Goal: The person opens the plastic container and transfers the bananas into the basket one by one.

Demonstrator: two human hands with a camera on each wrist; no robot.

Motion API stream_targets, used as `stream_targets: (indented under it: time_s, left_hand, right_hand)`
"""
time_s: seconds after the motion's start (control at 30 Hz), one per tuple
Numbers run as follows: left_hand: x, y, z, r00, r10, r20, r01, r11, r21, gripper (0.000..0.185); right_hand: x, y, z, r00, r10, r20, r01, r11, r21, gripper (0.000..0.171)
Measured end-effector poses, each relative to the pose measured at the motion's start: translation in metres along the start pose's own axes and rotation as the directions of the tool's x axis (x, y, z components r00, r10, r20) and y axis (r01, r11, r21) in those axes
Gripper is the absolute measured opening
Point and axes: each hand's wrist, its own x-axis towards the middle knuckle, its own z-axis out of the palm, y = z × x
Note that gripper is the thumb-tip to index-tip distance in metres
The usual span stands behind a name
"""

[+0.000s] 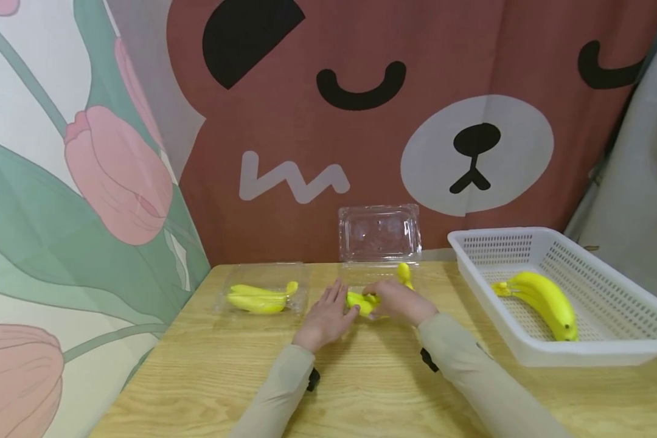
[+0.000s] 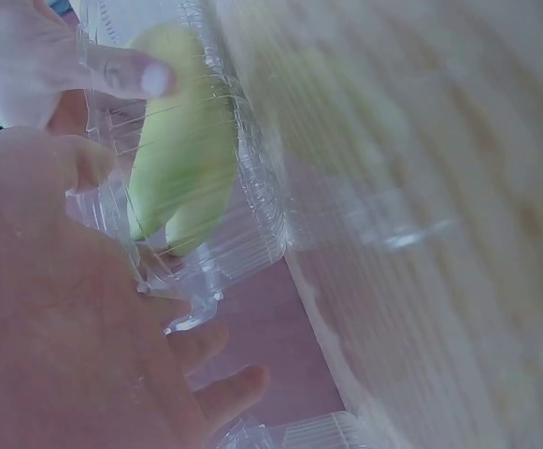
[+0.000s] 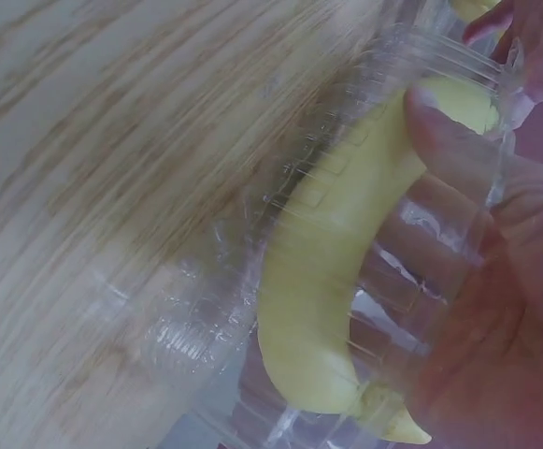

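Note:
An open clear plastic clamshell box [image 1: 380,234] stands at the table's far middle, its lid upright against the backdrop. A yellow banana bunch [image 1: 359,302] lies in its tray. My right hand [image 1: 402,302] covers the bunch; in the right wrist view its thumb [image 3: 439,131] presses on the banana bunch [image 3: 327,281] and the fingers curl round it inside the clear tray [image 3: 206,318]. My left hand [image 1: 325,316] lies flat at the tray's left side with fingers stretched toward the fruit. The left wrist view shows the left hand [image 2: 65,309] beside the tray wall [image 2: 252,234] and banana bunch [image 2: 182,159].
A second clear box [image 1: 263,286], closed, holds bananas [image 1: 260,299] at the far left. A white perforated basket [image 1: 624,331] with another banana bunch [image 1: 544,298] sits at the right. A bear-print curtain [image 1: 416,121] hangs right behind the wooden table [image 1: 361,389].

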Motion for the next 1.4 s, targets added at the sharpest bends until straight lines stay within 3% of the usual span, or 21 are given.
stream_targets:
  time_s: [0.27,0.43,0.7,0.93,1.17,1.4]
  left_hand:
    - [0.004,0.0,0.0,1.0,0.005,-0.018,-0.005,1.0,0.001,0.073]
    - [0.004,0.002,0.003,1.0,0.004,-0.001,-0.004,1.0,0.004,0.074]
    - [0.002,0.004,0.001,1.0,0.003,-0.019,-0.002,0.999,0.049,0.073]
    - [0.002,0.005,-0.001,1.0,0.004,-0.027,-0.002,0.998,0.068,0.071]
    - [0.002,0.003,0.002,0.999,0.002,-0.045,0.003,0.992,0.124,0.072]
    - [0.003,0.002,0.003,0.999,-0.002,-0.052,0.009,0.991,0.131,0.072]
  right_hand:
    - [0.012,0.008,0.003,1.0,-0.005,0.029,0.007,0.997,-0.077,0.067]
    - [0.009,0.012,0.008,0.999,0.018,0.031,-0.016,0.997,-0.069,0.073]
    - [0.009,0.014,0.005,1.0,0.011,-0.025,-0.013,0.997,-0.079,0.069]
    - [0.007,0.016,0.009,0.988,-0.033,-0.154,0.026,0.999,-0.042,0.073]
    - [0.001,0.014,0.018,0.938,-0.083,-0.338,0.092,0.996,0.011,0.079]
    - [-0.002,0.005,0.018,0.91,-0.097,-0.403,0.123,0.992,0.039,0.078]
